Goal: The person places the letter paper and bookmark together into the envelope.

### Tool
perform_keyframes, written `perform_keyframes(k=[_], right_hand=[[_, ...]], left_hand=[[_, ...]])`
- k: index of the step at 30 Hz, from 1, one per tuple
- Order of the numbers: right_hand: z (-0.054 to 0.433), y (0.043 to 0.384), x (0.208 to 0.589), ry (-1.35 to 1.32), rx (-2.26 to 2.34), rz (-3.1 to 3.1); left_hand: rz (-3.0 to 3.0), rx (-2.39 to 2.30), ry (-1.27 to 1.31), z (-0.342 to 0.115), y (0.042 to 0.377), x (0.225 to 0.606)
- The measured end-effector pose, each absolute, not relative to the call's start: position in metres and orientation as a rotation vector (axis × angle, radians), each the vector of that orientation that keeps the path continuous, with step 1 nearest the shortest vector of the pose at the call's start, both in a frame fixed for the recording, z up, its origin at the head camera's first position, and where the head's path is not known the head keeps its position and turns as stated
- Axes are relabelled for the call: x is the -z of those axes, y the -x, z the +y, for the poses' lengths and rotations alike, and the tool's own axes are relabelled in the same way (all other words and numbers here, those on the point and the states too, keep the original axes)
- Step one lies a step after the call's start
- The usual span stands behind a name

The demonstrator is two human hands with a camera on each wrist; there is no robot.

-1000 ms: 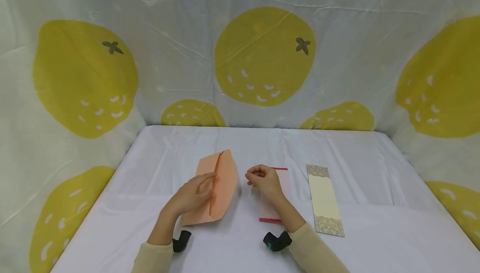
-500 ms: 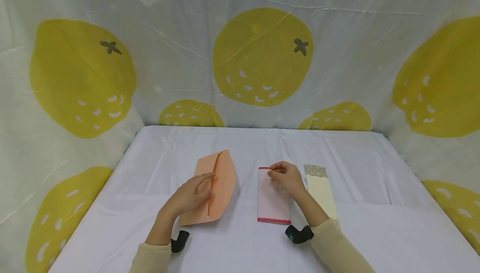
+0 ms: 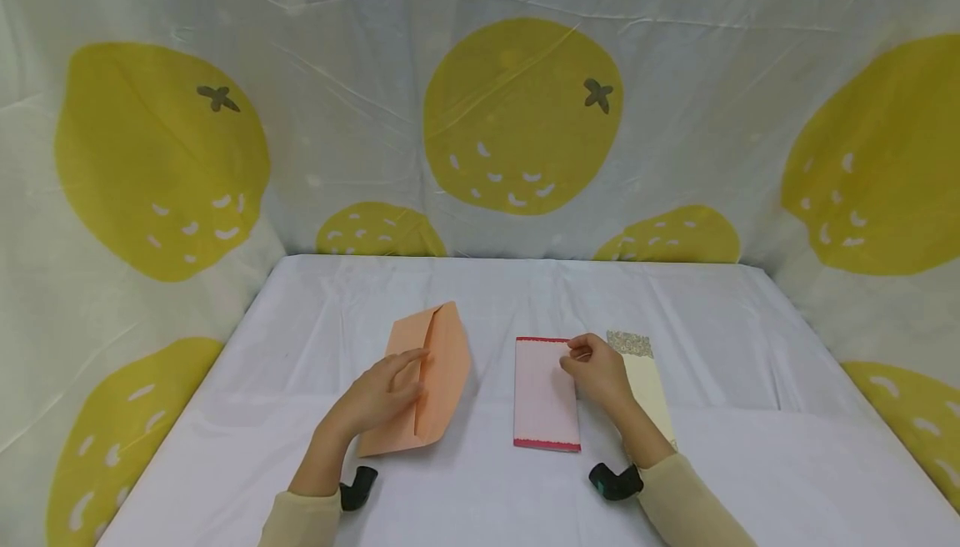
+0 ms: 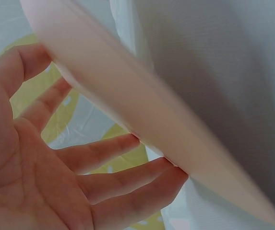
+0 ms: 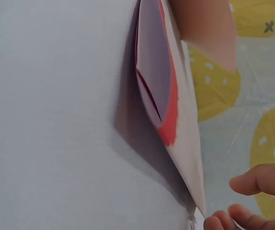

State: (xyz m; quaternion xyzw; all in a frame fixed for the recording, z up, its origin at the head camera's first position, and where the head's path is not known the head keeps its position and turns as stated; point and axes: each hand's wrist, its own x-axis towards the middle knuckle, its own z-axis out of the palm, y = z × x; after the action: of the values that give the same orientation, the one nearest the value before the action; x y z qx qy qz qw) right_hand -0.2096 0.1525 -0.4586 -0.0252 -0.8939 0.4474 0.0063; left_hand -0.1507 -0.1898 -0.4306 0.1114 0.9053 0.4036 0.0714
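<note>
A peach envelope [image 3: 448, 368], its flap unfolded, leans toward the left of the table. My left hand [image 3: 378, 393] rests on it with fairly straight fingers; in the left wrist view the fingertips [image 4: 168, 165] touch the envelope's paper [image 4: 142, 112] without wrapping round it. Nearer the middle lies a pink folded paper [image 3: 543, 397] with red strips at both ends; the right wrist view shows it gaping at its red-edged end. My right hand [image 3: 603, 376] hovers at its upper right edge, fingers loosely bent. Thumb and fingertips stand apart there, close to the paper's corner.
A cream paper strip [image 3: 648, 384] with lace-patterned ends lies right of the pink paper, partly hidden by my right forearm. White cloth [image 3: 480, 489] covers the table. Behind it hangs a lemon-print curtain [image 3: 360, 113]. Black camera mounts [image 3: 617, 482] sit at both wrists.
My right hand has moved right, from beside the envelope across the pink paper to its right edge, uncovering it and covering part of the cream strip. My left hand and the envelope stay put.
</note>
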Motion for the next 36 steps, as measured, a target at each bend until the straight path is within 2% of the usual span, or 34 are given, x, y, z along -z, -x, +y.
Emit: perform_keyframes(k=[18,36], right_hand=[[0.156,0.202,0.455,0.196,-1.355,-2.909],[0.153,0.197,0.459,0.186,-1.380,-2.875]], left_hand=[[2.730,-1.187,-0.339,-0.191,0.151,0.433],[2.741,-1.159,-0.338,-0.192,0.151,0.433]])
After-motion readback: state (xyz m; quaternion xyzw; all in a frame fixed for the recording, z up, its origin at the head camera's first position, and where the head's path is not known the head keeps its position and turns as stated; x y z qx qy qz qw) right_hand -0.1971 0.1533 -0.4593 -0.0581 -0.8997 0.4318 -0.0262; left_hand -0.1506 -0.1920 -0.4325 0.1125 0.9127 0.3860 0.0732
